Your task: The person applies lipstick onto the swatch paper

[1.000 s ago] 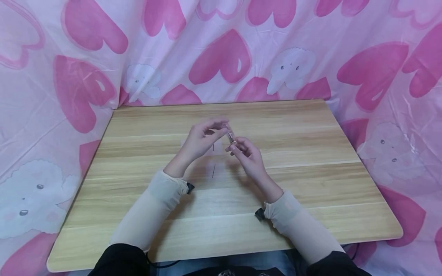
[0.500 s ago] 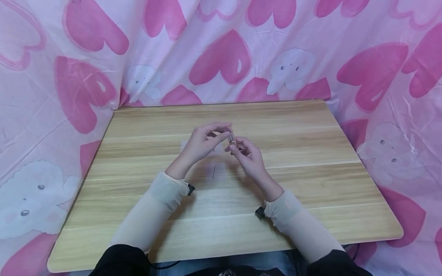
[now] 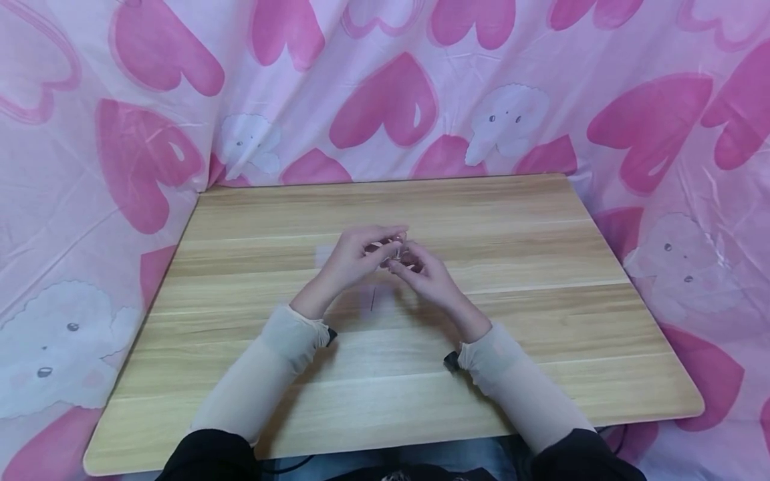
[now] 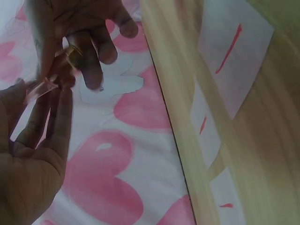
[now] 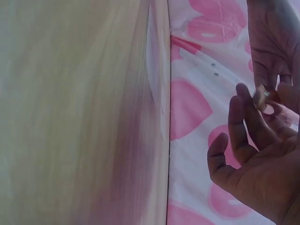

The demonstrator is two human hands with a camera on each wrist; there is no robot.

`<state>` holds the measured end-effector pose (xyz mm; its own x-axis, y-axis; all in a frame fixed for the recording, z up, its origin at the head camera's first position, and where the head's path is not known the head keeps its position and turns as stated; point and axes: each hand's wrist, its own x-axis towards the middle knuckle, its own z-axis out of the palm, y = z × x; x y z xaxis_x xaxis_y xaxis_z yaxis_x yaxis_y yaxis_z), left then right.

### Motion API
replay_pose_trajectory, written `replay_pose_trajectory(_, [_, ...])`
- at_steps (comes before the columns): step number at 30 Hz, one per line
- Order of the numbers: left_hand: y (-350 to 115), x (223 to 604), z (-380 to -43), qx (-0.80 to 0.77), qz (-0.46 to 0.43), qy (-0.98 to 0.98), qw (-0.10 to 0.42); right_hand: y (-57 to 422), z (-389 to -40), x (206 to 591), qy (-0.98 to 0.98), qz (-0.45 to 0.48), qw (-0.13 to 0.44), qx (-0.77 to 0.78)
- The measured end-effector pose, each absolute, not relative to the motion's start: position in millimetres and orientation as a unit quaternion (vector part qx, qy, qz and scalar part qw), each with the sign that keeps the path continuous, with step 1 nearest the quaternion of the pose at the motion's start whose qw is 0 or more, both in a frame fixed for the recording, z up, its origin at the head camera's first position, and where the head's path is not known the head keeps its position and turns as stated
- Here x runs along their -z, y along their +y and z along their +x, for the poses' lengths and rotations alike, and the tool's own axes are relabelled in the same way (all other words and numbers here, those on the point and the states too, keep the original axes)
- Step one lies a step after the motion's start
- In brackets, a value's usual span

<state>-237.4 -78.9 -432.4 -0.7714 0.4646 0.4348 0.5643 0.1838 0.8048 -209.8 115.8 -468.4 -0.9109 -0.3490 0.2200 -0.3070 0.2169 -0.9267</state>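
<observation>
Both hands meet over the middle of the table. My left hand (image 3: 359, 252) pinches a small clear pinkish tube (image 4: 43, 89) between thumb and fingers. Facing it, my right hand (image 3: 428, 272) holds the gold-coloured end piece (image 4: 74, 57) at its fingertips, other fingers spread. In the right wrist view the gold-coloured piece (image 5: 260, 97) sits close to the pinkish clear part (image 5: 277, 112), between the two hands. Fingers hide much of the tube, and I cannot tell whether its two parts are joined.
White paper pieces marked with red strokes lie on the wooden table (image 3: 240, 361); one slip (image 3: 365, 304) is below the hands, another (image 3: 323, 256) partly behind the left hand. The left wrist view shows a large slip (image 4: 243, 61). A pink heart-patterned curtain (image 3: 385, 100) surrounds the table.
The left hand has come down and closer to the right hand, which stays nearly in place. The tube, earlier showing lengthwise between them, is now mostly covered by fingers.
</observation>
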Motion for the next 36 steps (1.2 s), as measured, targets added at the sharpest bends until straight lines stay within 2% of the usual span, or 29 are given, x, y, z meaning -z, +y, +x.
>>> replay_pose_trajectory(5, [-80.4,438.9,-236.1,0.523,-0.346,-0.778,0.037,122.0,-217.4,470.6,0.829,-0.206,0.008,0.520])
replay_pose_trajectory(9, [-85.4,442.9,-238.7,0.467,-0.316,-0.826,0.010,128.6,-230.2,473.8,0.867,-0.216,0.010,0.450])
replay_pose_trajectory(13, [-101.4,451.6,-245.3,0.373,-0.264,-0.889,-0.018,133.9,-243.1,477.6,0.895,-0.213,0.052,0.389])
replay_pose_trajectory(16, [-120.4,457.9,-254.0,0.313,-0.230,-0.921,-0.015,138.0,-253.8,482.9,0.908,-0.208,0.076,0.356])
replay_pose_trajectory(20, [-152.1,461.7,-268.4,0.262,-0.172,-0.950,-0.008,143.3,-267.1,488.8,0.915,-0.194,0.091,0.342])
replay_pose_trajectory(24, [-182.8,466.6,-280.2,0.237,-0.114,-0.964,-0.032,147.5,-277.1,494.2,0.919,-0.181,0.101,0.336])
replay_pose_trajectory(29, [-206.8,479.2,-284.1,0.224,-0.081,-0.969,-0.072,148.4,-282.4,500.0,0.919,-0.174,0.116,0.333])
replay_pose_trajectory(36, [-217.7,488.4,-286.5,0.212,-0.063,-0.972,-0.076,161.8,-285.8,495.6,0.906,-0.213,0.177,0.320])
